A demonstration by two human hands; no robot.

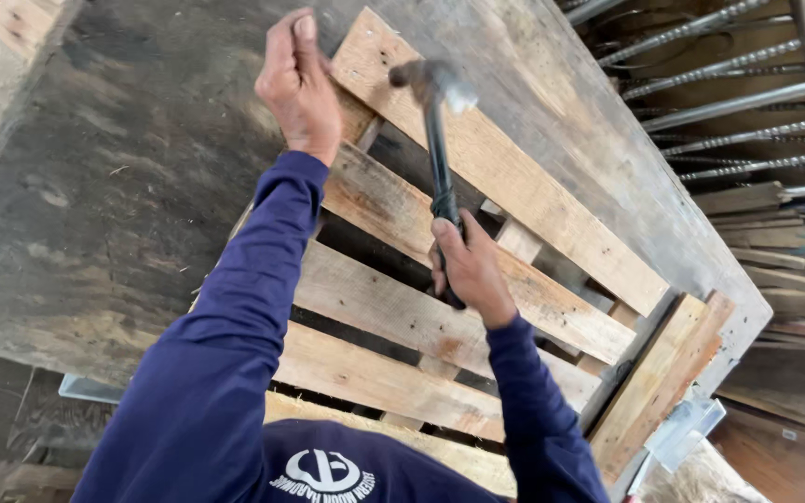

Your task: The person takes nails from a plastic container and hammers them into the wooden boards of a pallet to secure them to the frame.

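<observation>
Head view looks down on a wooden pallet [477, 279] lying across a dark, worn wooden surface [114, 186], its pale slats running diagonally from upper left to lower right of the frame. Both arms wear dark blue long sleeves [235, 317].

Right hand [470, 268], at the middle of the frame, is closed around the lower end of a hammer [437, 140] with a black handle. The handle rises toward the top centre, and the metal head is blurred just above the uppermost slat [505, 168]; whether it touches the wood cannot be told.

Left hand [298, 84], in the upper middle-left, is curled shut with the fingers bunched together at the upper end of a slat, just left of the hammer head. Anything pinched between the fingertips is too small to make out.

Along the right edge of the surface lies a separate short board [663, 382] beside the pallet. Shiny ribbed steel rods [729, 102] are stacked in the upper right, with loose timber pieces [775, 251] below them at the right.
</observation>
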